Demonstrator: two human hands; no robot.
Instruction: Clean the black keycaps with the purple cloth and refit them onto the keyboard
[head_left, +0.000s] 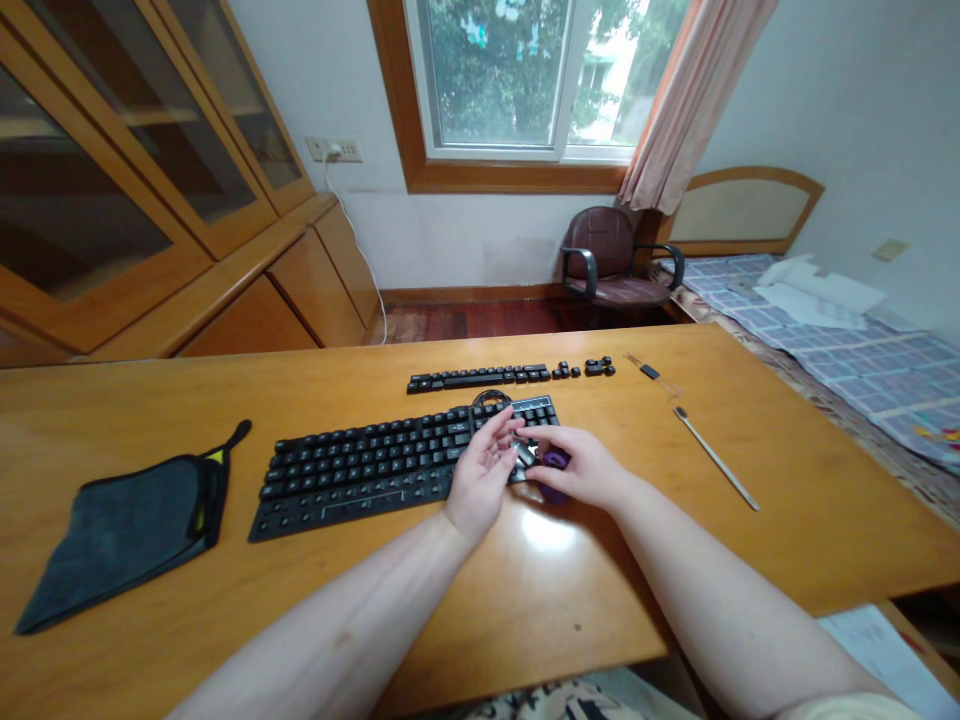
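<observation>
A black keyboard lies on the wooden desk, its bottom rows bare of keycaps. Over its right end, my left hand is turned palm inward, its fingers loosely extended and the thumb close to a small silvery piece. My right hand pinches that piece from the other side; its exact kind is unclear. Partly hidden behind and beneath the right fingers is a purple rounded object. Beyond the keyboard, loose black keycaps stand in a row, with small groups to their right.
A wire keycap puller with a dark handle and a thin pale stick with a dark tip lie on the right. At left rests a folded dark cloth pouch. The desk reaches toward a chair and a bed.
</observation>
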